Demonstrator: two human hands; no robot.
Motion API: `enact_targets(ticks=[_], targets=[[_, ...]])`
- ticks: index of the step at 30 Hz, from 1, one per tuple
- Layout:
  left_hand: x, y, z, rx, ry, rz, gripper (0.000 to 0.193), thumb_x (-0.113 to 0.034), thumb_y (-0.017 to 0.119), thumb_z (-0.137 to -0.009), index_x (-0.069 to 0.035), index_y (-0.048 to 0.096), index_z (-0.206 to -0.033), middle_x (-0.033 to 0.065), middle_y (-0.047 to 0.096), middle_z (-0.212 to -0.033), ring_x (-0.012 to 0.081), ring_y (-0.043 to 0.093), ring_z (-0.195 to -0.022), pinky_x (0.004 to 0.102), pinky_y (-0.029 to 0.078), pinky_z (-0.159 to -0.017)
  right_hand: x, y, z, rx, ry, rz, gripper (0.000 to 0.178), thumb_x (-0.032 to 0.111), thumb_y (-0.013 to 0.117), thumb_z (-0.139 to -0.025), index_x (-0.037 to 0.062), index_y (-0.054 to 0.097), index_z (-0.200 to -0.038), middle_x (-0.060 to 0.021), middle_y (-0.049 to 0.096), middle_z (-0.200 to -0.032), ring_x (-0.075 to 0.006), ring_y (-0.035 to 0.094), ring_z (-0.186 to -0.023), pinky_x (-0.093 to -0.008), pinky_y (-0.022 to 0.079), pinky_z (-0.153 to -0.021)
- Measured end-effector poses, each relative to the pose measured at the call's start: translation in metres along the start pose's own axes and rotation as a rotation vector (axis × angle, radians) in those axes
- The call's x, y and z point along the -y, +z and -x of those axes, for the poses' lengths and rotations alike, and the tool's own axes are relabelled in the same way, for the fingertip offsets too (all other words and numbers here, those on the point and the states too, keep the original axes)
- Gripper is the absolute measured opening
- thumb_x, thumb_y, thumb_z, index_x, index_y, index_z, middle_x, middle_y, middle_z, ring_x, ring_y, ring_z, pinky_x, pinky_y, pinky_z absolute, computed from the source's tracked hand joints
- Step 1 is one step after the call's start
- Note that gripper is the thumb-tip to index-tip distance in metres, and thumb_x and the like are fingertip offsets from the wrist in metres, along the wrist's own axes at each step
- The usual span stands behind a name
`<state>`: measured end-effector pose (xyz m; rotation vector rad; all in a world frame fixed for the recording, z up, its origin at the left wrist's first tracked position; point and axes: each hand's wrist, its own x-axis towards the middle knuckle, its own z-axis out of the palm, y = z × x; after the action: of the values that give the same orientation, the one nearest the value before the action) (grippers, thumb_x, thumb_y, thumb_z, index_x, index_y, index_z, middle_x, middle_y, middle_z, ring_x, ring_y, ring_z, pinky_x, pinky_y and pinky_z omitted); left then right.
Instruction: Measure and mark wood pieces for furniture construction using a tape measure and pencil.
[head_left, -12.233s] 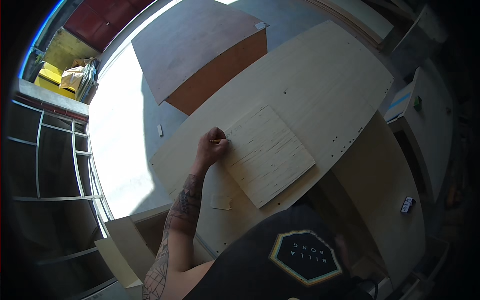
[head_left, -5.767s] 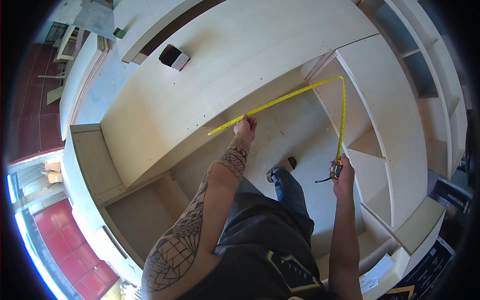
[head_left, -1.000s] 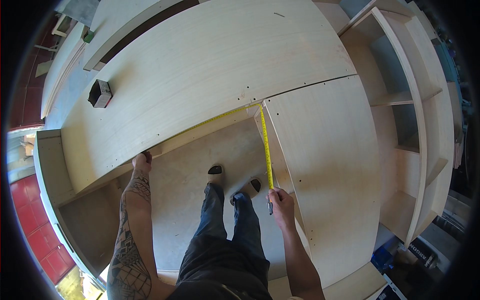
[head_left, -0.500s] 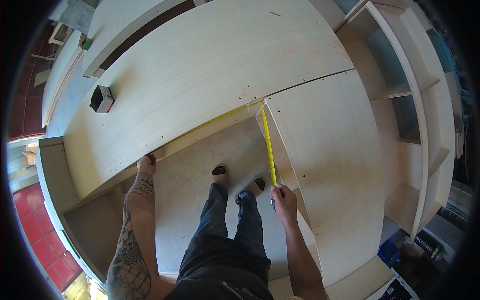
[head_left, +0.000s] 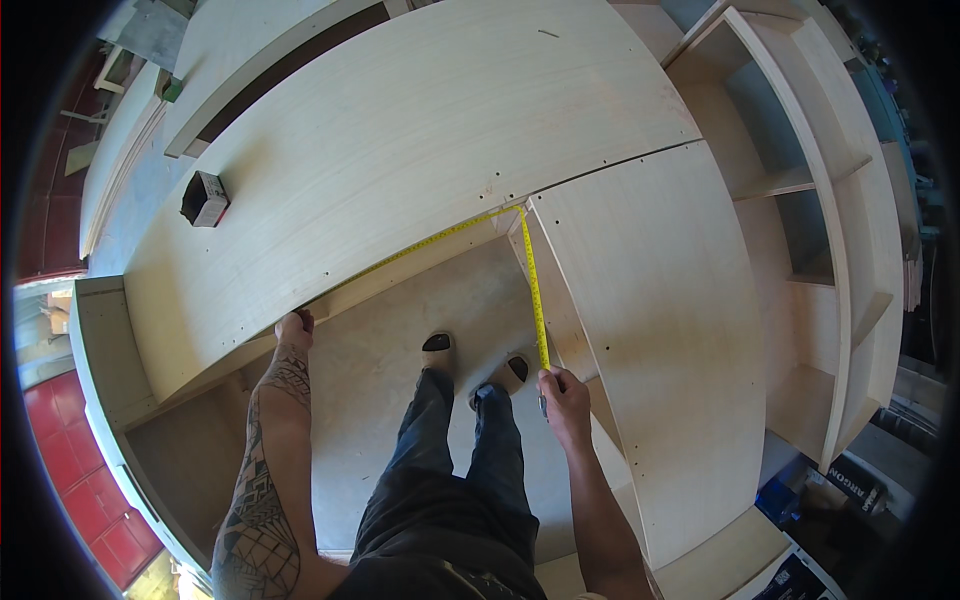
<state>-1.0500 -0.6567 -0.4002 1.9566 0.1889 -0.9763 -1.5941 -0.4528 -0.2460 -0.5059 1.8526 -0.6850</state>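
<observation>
A yellow tape measure (head_left: 534, 290) runs along the front edge of a pale wooden panel (head_left: 420, 130), bends sharply at the inner corner and comes back along the side panel (head_left: 660, 330). My right hand (head_left: 565, 398) is closed around its case, which the fingers mostly cover. At the other end my left hand (head_left: 294, 328) is closed at the panel's edge, where the blade reaches it. The fingertips and the blade's end are hidden there. Between my hands is the gap in the cabinet, with the concrete floor (head_left: 400, 310) below.
A small open box (head_left: 206, 200) stands on the panel at the left. Wooden shelving with open compartments (head_left: 820, 230) is on the right. Red cabinets (head_left: 95, 480) show at the lower left. My shoes (head_left: 438, 348) are on the floor inside the gap.
Both hands keep their places at the two ends of the blade. The view has shifted very slightly; nothing else visibly differs.
</observation>
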Motion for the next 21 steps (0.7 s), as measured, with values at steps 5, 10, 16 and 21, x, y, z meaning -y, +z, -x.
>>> enact_targets(ticks=[5, 10, 16, 21], targets=[[0.004, 0.009, 0.009, -0.026, -0.019, -0.001, 0.017, -0.006, 0.046, -0.103, -0.004, 0.062, -0.104, 0.0093, 0.068, -0.085, 0.0202, 0.069, -0.072, 0.0337, 0.061, -0.061, -0.001, -0.001, 0.004, -0.015, -0.022, -0.01, 0.026, 0.026, 0.067, -0.1, 0.0013, 0.073, -0.105, 0.002, 0.061, -0.075, -0.0031, 0.05, -0.059, -0.0248, 0.04, -0.051], [0.005, 0.01, 0.009, -0.027, -0.018, -0.014, 0.017, -0.01, 0.047, -0.104, -0.007, 0.063, -0.103, 0.0098, 0.07, -0.081, 0.0214, 0.07, -0.068, 0.0366, 0.062, -0.061, -0.003, -0.001, 0.006, -0.026, -0.029, -0.001, 0.027, 0.027, 0.067, -0.1, 0.0013, 0.073, -0.103, 0.0022, 0.06, -0.074, -0.0031, 0.049, -0.059, -0.0249, 0.04, -0.052], [-0.001, 0.0, -0.008, -0.033, -0.005, 0.015, 0.019, -0.01, 0.044, -0.105, -0.008, 0.063, -0.103, 0.009, 0.069, -0.079, 0.0211, 0.069, -0.067, 0.0369, 0.062, -0.06, 0.008, 0.002, 0.007, 0.008, -0.004, 0.019, 0.039, 0.035, 0.067, -0.099, -0.0023, 0.073, -0.109, -0.0051, 0.062, -0.068, -0.0112, 0.057, -0.062, -0.0327, 0.046, -0.059], [0.006, 0.007, 0.001, -0.014, -0.021, 0.006, 0.02, -0.009, 0.043, -0.104, -0.008, 0.062, -0.103, 0.0091, 0.068, -0.078, 0.021, 0.069, -0.066, 0.037, 0.062, -0.06, 0.003, 0.001, 0.004, -0.026, -0.006, 0.031, 0.04, 0.036, 0.067, -0.098, -0.0026, 0.072, -0.108, -0.0055, 0.062, -0.068, -0.0119, 0.057, -0.062, -0.0333, 0.046, -0.059]])
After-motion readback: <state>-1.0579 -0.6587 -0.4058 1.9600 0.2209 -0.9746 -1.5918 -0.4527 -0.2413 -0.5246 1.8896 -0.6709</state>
